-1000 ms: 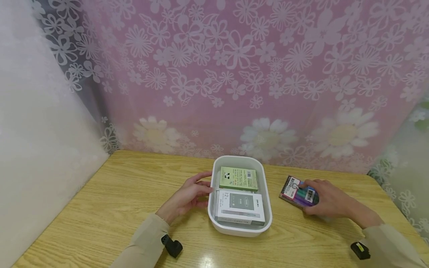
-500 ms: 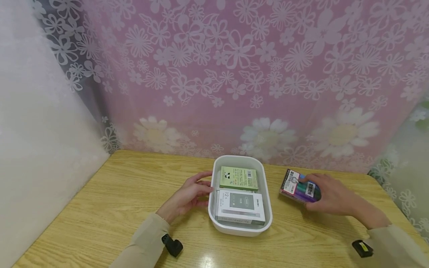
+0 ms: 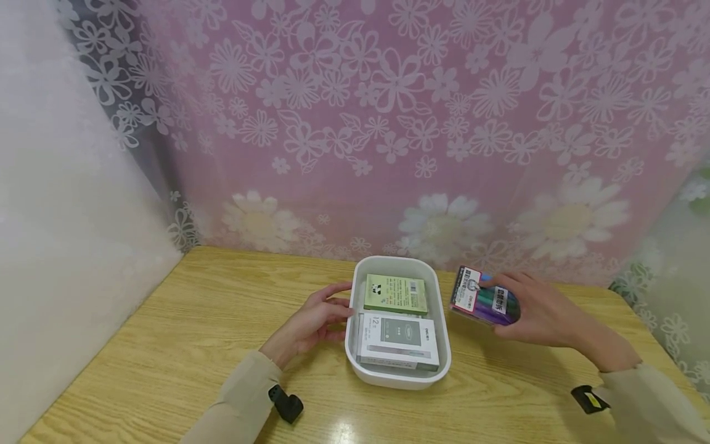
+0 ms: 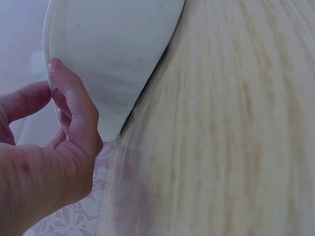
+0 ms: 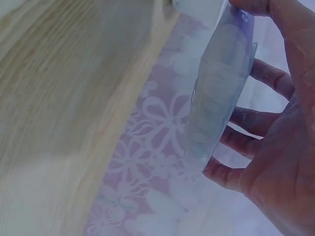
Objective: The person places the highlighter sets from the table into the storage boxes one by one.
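Observation:
Near the middle of the table stands a white plastic bin (image 3: 397, 380). My left hand (image 3: 309, 325) holds its left rim, with the thumb (image 4: 81, 110) against the outer wall in the left wrist view. Inside the bin, a green box (image 3: 395, 293) with a panda picture lies behind a white and grey box (image 3: 398, 340) marked 12. My right hand (image 3: 546, 311) grips a clear plastic case (image 3: 485, 299) with blue, green and purple contents and printed labels, tilted, to the right of the bin. In the right wrist view, fingers and thumb hold the case's edges (image 5: 216, 93).
The wooden table (image 3: 266, 296) runs back to a pink floral curtain (image 3: 355, 123). A pale sheet (image 3: 66, 234) hangs on the left, and another patterned sheet (image 3: 679, 290) on the right. Each sleeve carries a small black device at the wrist.
My right hand has lifted the clear plastic case off the table and brought it leftward, closer to the bin. The left hand and the bin stay in place.

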Demonstrator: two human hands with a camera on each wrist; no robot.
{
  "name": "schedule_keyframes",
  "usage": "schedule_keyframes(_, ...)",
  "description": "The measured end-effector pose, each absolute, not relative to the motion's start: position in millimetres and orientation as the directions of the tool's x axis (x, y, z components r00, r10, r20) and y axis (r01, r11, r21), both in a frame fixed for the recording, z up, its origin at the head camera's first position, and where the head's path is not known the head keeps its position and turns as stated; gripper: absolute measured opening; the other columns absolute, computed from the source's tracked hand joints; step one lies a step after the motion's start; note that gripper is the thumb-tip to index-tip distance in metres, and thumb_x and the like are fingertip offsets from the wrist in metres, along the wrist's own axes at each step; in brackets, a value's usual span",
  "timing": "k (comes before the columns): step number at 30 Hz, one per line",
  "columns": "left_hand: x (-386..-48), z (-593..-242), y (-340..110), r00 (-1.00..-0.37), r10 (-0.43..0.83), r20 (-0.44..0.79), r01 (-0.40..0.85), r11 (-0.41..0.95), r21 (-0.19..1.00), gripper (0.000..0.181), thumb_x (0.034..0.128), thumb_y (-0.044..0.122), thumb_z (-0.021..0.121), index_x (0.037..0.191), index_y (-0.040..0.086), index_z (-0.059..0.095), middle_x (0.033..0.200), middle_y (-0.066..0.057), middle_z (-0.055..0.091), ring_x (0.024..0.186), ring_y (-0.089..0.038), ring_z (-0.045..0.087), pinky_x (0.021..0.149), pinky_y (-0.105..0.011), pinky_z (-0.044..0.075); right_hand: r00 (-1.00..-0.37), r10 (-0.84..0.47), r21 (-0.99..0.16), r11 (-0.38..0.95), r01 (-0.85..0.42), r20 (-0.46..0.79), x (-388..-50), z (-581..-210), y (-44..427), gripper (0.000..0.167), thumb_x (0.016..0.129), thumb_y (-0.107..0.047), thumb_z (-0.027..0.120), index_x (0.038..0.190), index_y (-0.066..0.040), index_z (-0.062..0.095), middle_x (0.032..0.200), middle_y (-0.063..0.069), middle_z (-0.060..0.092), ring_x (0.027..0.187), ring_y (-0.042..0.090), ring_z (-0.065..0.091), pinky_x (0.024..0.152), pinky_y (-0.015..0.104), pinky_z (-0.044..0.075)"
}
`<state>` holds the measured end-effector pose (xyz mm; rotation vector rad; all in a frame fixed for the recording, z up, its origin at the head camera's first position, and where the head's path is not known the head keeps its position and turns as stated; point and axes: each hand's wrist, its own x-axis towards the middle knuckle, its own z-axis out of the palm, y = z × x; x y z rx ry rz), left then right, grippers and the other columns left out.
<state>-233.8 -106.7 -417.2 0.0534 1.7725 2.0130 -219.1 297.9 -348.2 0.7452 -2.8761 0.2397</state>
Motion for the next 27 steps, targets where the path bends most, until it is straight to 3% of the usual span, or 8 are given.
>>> schedule_keyframes(6,-233.7,-416.3,-106.1,-0.894,0.362,-0.262,-0.309,-0.077,0.948,0.062,0.0946,0.006,0.063,0.153,0.015,0.043,0.132,-0.016,0.062,0.098,-0.017,0.069,0.069,-0.030,0.059,-0.843,-0.488,-0.099,0.850,-0.518,0.227,-219.5,-340.4,285.7,0.072,0.068,-0.039,0.088,0.133,-0.020,0.062,0.131,0.012,0.064,0.116,0.037,0.060,0.080,0.048,0.051)
schedule_keyframes(15,-234.1,-417.2,-106.6,-0.897,0.361,-0.257,-0.304,-0.080,0.949,0.062,0.0948,0.006,0.062,0.153,0.015,0.044,0.130,-0.016,0.062,0.096,-0.016,0.069,0.068,-0.030,0.058,-0.828,-0.512,-0.108,0.832,-0.544,0.230,-221.0,-332.0,267.5,0.073,0.069,-0.039,0.087,0.135,-0.021,0.061,0.135,0.013,0.061,0.124,0.042,0.055,0.090,0.059,0.050)
schedule_keyframes(27,-233.9,-416.8,-106.6,-0.894,0.363,-0.262,-0.308,-0.076,0.948,0.061,0.0955,0.006,0.061,0.153,0.016,0.043,0.132,-0.017,0.062,0.097,-0.016,0.068,0.069,-0.030,0.058,-0.812,-0.543,-0.103,0.814,-0.572,0.215,-229.2,-326.3,241.0,0.073,0.068,-0.035,0.083,0.136,-0.023,0.060,0.138,0.010,0.060,0.125,0.038,0.055,0.093,0.058,0.049)
